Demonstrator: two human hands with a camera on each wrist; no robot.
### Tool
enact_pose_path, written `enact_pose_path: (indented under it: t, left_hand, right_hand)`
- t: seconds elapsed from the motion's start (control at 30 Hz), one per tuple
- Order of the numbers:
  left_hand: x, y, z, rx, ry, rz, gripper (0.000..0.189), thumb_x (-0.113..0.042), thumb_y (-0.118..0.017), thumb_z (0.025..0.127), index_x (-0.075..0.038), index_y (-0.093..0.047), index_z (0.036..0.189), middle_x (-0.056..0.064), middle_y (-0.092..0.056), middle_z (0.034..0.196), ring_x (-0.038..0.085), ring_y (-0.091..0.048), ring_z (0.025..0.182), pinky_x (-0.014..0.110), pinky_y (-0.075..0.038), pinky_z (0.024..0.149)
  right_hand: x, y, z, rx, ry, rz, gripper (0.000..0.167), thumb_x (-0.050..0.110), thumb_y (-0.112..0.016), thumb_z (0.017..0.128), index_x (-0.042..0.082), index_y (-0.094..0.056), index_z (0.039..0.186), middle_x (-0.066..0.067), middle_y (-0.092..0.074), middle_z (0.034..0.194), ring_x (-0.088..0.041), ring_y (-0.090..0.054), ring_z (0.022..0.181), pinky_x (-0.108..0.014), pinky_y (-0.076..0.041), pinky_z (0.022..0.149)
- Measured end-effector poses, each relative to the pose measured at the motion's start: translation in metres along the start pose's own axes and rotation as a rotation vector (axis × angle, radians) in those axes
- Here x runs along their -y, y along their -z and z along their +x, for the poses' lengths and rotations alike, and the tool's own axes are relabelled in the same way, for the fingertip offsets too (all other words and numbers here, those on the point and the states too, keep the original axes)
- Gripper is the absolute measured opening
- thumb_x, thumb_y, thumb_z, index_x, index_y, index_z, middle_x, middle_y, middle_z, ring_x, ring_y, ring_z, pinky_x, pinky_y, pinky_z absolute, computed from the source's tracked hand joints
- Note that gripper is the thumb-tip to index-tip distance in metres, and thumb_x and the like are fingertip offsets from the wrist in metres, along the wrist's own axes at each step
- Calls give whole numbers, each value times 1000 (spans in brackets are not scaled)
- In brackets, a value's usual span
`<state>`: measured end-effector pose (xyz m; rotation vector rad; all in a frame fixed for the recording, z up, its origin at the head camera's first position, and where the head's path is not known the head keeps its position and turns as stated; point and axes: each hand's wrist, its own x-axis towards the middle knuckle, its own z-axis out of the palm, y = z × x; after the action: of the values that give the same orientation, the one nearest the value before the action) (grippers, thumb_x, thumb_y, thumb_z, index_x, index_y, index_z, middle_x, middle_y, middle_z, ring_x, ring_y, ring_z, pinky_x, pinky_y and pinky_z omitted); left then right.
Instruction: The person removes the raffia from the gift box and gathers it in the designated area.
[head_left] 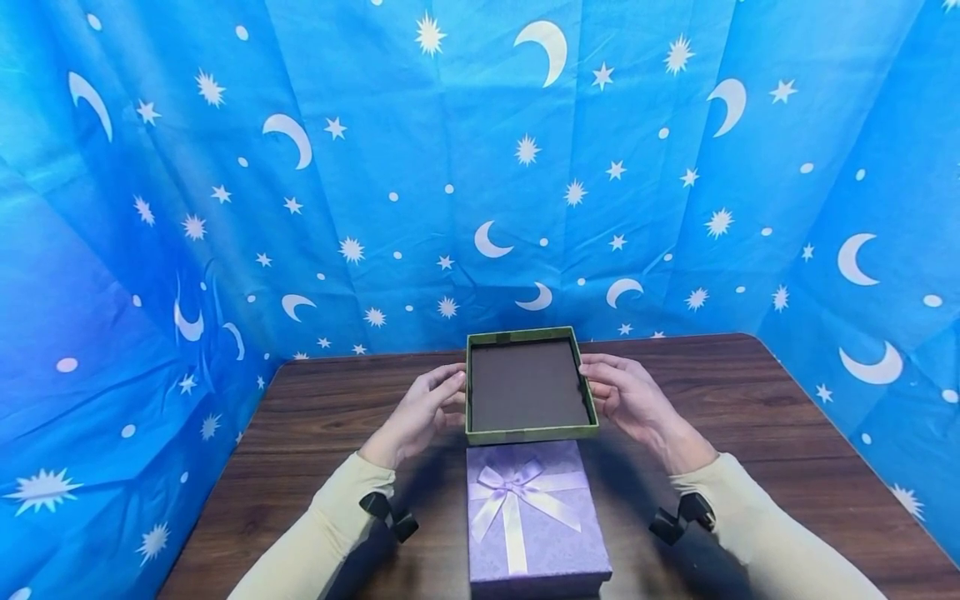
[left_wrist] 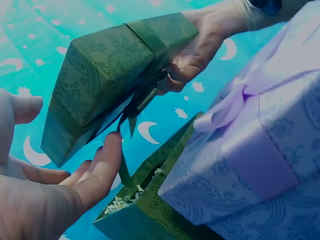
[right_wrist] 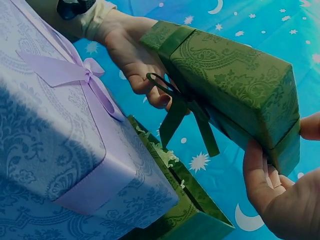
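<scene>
A green patterned gift box lid (head_left: 531, 387) is held above the table with its dark inside facing up. My left hand (head_left: 422, 410) holds its left side, and my right hand (head_left: 637, 402) grips the opposite side between thumb and fingers. In the right wrist view, a green ribbon bow (right_wrist: 187, 102) hangs from the lid's underside. Nearer to me stands a purple gift box (head_left: 540, 533) with a lilac bow (head_left: 517, 487) on top. Both wrist views show an open green box bottom (right_wrist: 202, 220) beside the purple box, with small white bits (left_wrist: 120, 204) inside; the head view hides it.
The dark wooden table (head_left: 315, 417) extends to both sides of the boxes. A blue cloth (head_left: 450, 150) with white moons and stars hangs behind the table and along its left and right sides. Each wrist carries a small black camera mount (head_left: 388, 517).
</scene>
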<state>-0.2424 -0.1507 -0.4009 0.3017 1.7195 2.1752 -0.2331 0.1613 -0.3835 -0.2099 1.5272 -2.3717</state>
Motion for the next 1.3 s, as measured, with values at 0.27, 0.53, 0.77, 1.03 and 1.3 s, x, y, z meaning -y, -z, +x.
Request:
enact_pose_path:
  t: [0.27, 0.53, 0.77, 1.03, 1.3]
  left_hand:
    - [0, 0, -1, 65, 12, -102, 36, -20, -50, 101, 3, -44, 128, 3, -66, 95, 13, -67, 77, 38, -59, 70]
    - [3, -2, -1, 34, 35, -103, 44, -12, -55, 97, 7, -39, 133, 6, -68, 101, 16, -69, 85, 39, -59, 73]
    - [1, -1, 1, 23, 29, -109, 44, -12, -55, 97, 7, -38, 133, 5, -67, 98, 13, -69, 81, 37, -59, 72]
    - [0, 1, 0, -9, 17, -81, 53, -11, -55, 97, 9, -33, 140, 7, -66, 103, 14, -69, 82, 36, -59, 72]
    - [2, 8, -1, -61, 15, -57, 56, -12, -58, 95, 8, -33, 141, 8, -60, 105, 13, -68, 78, 32, -59, 70]
  right_hand:
    - [-1, 0, 0, -21, -10, -11, 35, 7, -56, 96, -6, -47, 127, -3, -73, 92, -15, -71, 80, -30, -59, 71]
    - [-5, -1, 1, -23, -28, -45, 48, 10, -57, 96, -10, -38, 135, -3, -72, 94, -15, -71, 83, -31, -60, 74]
    - [-4, -1, 3, -10, -21, -33, 44, 8, -56, 97, -11, -40, 133, -4, -73, 93, -16, -72, 81, -31, -60, 73]
    - [-3, -4, 6, -17, -31, -50, 46, 7, -57, 96, -12, -40, 133, -3, -73, 90, -14, -71, 78, -29, -59, 72]
    - [-6, -5, 14, 9, -46, -98, 46, 7, -56, 95, -13, -39, 132, -3, -72, 89, -15, -71, 77, -32, -60, 71]
